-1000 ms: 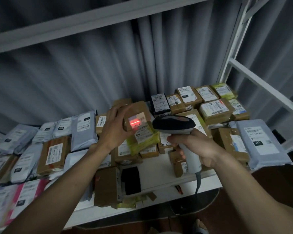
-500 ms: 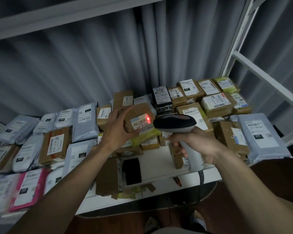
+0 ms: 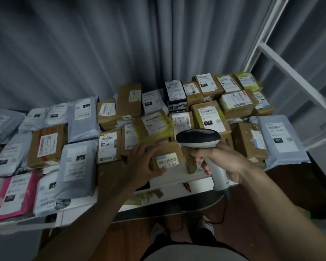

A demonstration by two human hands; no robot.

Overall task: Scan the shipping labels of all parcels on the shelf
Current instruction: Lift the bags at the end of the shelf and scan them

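Head view: small brown cardboard parcel (image 3: 167,157), white barcode label (image 3: 167,161) facing up.

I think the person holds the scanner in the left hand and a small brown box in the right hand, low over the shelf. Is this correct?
Not quite: the hands are swapped. In the head view the right hand grips the scanner, and the left hand holds the small brown box. The rest is right: the box is low over the shelf.

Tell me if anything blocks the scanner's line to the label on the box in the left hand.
Nothing visible does. The scanner sits just above and right of the small box, whose label faces up uncovered; the left hand grips only its left side.
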